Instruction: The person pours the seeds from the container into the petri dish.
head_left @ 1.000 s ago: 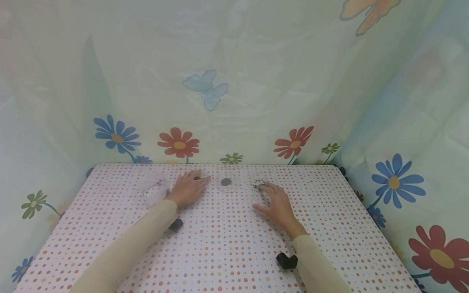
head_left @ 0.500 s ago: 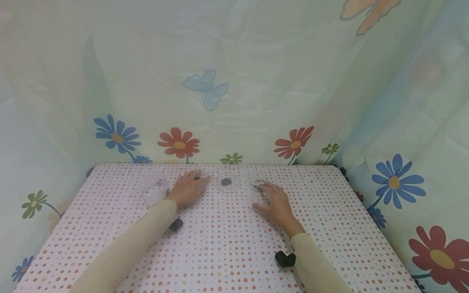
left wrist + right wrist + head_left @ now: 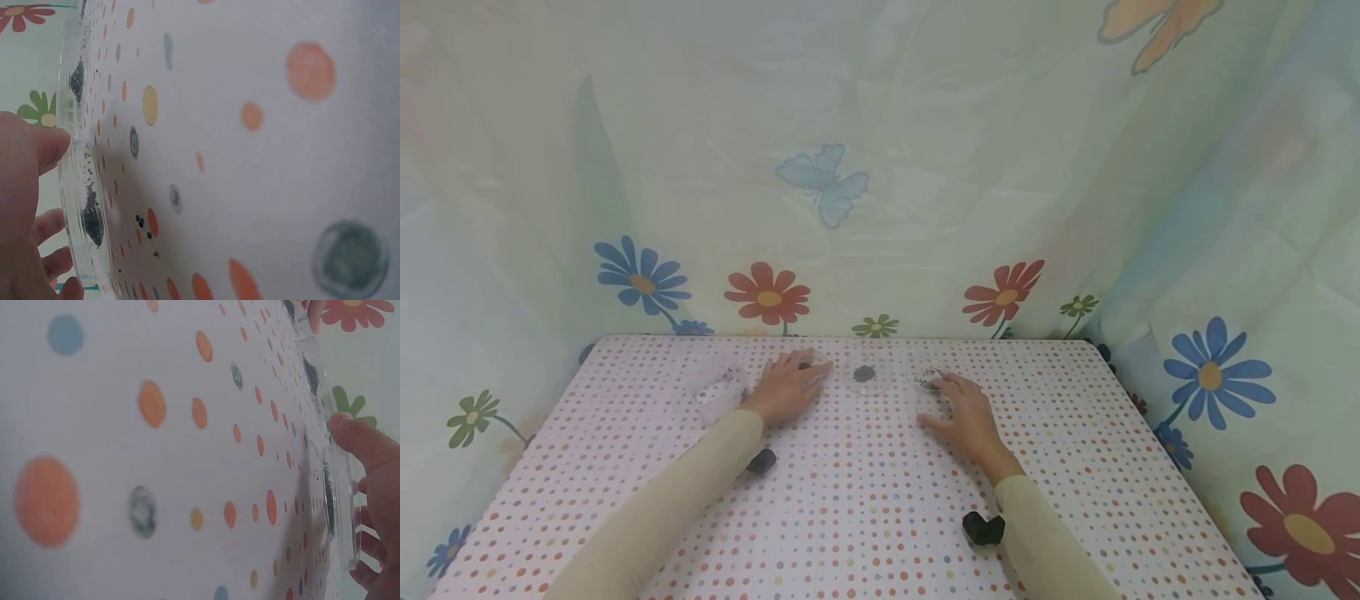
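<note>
Clear petri dishes with dark granules stand in a row near the table's back edge. My left hand [image 3: 786, 387] lies over the left dish [image 3: 92, 215]; in the left wrist view, its thumb and fingers grip the rim. The middle dish [image 3: 864, 373], with a dark heap in it, stands untouched between my hands. At the right dish [image 3: 930, 372], whose granules look scattered, my right hand [image 3: 967, 414] holds the rim between thumb and fingers. Its clear side wall [image 3: 345, 515] shows in the right wrist view. The palms hide parts of both held dishes.
Further left lies more clear plasticware [image 3: 717, 390] with dark specks; its outline is faint. A few loose granules [image 3: 149, 235] dot the table [image 3: 850, 500] by the left dish. A flowered curtain [image 3: 880, 250] rises behind the back edge. Black wrist devices [image 3: 983, 528] sit at the sleeves.
The right wrist has shifted very slightly to the left. Both hands and the dishes otherwise keep their places.
</note>
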Motion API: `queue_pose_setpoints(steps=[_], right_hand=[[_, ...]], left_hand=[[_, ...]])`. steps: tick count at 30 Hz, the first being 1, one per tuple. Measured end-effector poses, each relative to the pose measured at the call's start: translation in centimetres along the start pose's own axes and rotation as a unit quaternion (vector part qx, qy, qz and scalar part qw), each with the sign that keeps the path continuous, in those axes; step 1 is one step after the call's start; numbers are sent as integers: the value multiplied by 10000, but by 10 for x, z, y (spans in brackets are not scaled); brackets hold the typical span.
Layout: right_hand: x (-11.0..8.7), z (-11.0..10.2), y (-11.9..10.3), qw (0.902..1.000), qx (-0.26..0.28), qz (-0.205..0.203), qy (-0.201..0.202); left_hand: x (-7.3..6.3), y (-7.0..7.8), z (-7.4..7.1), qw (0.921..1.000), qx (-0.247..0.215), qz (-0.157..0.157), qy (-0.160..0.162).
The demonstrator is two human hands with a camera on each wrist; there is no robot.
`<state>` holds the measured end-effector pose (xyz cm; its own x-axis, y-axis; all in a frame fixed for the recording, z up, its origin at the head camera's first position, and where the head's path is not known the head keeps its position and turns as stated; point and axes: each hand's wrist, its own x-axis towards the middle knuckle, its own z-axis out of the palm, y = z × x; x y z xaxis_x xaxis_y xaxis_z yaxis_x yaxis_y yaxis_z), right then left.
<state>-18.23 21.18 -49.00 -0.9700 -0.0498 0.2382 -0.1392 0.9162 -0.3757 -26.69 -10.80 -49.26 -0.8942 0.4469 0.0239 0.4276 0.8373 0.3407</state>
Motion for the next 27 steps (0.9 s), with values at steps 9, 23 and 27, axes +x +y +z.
queue_pose_setpoints(steps=[9, 23, 27], right_hand=[[4, -2, 0, 9997, -105, 150, -143], [9, -4, -5, 9990, -142, 361, -230], [10, -3, -2, 9993, -189, 264, -168]], left_hand=[[0, 1, 0, 10000, 36, -41, 9], [0, 0, 0, 9999, 117, 37, 59], [0, 0, 1, 10000, 70, 13, 47]])
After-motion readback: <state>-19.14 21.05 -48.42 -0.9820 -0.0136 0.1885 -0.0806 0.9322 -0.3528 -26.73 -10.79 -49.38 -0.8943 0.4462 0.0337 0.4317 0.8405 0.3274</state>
